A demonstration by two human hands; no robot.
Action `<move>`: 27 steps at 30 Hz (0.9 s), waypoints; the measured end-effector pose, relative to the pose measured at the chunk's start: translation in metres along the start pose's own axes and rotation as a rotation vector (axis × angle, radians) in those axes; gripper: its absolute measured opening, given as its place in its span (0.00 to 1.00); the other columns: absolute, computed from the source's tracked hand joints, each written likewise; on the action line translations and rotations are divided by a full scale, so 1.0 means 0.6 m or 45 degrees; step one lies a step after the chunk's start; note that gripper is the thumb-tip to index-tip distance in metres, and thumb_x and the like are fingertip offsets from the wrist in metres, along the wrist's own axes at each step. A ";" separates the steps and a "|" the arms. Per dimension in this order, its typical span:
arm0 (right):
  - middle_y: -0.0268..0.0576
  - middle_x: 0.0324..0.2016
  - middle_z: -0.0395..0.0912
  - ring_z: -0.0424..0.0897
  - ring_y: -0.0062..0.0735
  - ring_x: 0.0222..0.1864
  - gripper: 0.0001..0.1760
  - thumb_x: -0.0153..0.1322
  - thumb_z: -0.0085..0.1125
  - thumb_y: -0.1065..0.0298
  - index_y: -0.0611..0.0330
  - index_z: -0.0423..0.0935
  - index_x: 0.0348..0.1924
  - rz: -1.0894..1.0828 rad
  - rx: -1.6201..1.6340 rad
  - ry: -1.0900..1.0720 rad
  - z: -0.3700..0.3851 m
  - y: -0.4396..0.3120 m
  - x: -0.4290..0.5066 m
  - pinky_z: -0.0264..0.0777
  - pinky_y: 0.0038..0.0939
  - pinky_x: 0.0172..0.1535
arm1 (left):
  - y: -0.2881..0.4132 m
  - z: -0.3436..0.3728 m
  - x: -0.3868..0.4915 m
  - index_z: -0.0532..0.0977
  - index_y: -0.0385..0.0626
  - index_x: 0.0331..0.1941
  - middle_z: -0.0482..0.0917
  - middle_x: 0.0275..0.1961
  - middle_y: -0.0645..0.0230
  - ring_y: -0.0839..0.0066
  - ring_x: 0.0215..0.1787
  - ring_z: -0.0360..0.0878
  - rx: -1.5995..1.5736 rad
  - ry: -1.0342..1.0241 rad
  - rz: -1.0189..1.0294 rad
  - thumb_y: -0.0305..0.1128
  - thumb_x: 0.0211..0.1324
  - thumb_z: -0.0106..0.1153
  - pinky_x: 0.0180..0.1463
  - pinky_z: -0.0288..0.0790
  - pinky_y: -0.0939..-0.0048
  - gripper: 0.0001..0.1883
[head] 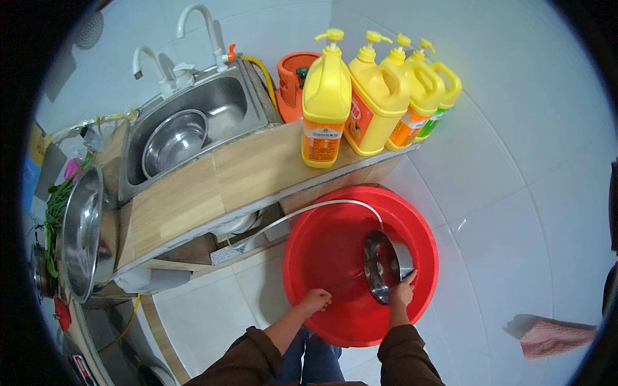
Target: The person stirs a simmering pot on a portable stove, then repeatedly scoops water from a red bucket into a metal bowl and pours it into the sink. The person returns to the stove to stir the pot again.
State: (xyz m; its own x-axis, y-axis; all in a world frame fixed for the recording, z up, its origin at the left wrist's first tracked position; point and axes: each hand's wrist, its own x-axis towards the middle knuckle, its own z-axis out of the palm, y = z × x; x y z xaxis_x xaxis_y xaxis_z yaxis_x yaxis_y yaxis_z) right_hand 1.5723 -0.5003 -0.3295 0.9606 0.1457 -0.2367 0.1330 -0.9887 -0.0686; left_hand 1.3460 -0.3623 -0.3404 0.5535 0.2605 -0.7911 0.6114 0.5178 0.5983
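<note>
My right hand (pixel 403 292) grips the lower edge of a shiny metal bowl (pixel 404 258), tilted on its side inside a large red plastic tub (pixel 429 270). My left hand (pixel 317 300) is over the tub's near left part, its fingers curled on what looks like a thin dark rod (pixel 345 282). The rod points towards the bowl; its kind is unclear. A white hose (pixel 333 201) arches from under the counter into the tub and ends near the bowl's upper edge. How much water the tub holds cannot be told.
Beyond the tub runs a wood-look counter (pixel 256 169) with several yellow pump bottles (pixel 327 96). A steel sink (pixel 227 103) holds a metal basin (pixel 175 144). Another large metal basin (pixel 83 234) and leafy greens (pixel 58 207) are at left. An orange gas cylinder (pixel 289 96) stands behind.
</note>
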 end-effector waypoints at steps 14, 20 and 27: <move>0.51 0.31 0.75 0.77 0.47 0.29 0.23 0.60 0.48 0.70 0.64 0.63 0.48 0.466 1.471 -0.803 0.364 0.038 0.034 0.72 0.39 0.22 | -0.074 0.016 0.169 0.63 0.43 0.53 0.66 0.55 0.59 0.62 0.53 0.66 -0.097 0.387 -0.429 0.41 0.54 0.52 0.48 0.67 0.64 0.24; 0.45 0.26 0.73 0.73 0.37 0.21 0.10 0.61 0.47 0.73 0.67 0.69 0.34 0.587 1.628 -1.052 0.243 0.013 -0.037 0.69 0.32 0.15 | -0.055 0.000 0.164 0.71 0.43 0.40 0.75 0.42 0.62 0.66 0.43 0.72 -0.693 0.636 -0.190 0.35 0.51 0.55 0.42 0.68 0.63 0.13; 0.43 0.23 0.72 0.73 0.36 0.20 0.08 0.59 0.47 0.75 0.66 0.69 0.32 0.682 1.888 -0.849 0.160 0.007 -0.090 0.65 0.30 0.11 | -0.007 -0.010 0.110 0.71 0.40 0.43 0.76 0.39 0.63 0.68 0.42 0.74 -0.406 0.502 0.144 0.21 0.41 0.55 0.46 0.67 0.69 0.19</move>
State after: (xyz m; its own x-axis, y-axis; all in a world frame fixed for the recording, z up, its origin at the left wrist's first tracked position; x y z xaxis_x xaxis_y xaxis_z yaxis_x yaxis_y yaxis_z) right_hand 1.4976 -0.5091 -0.4102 0.5078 0.2023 -0.8374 -0.8382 -0.1084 -0.5345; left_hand 1.3765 -0.3424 -0.3958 0.3133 0.5844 -0.7485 0.3233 0.6755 0.6627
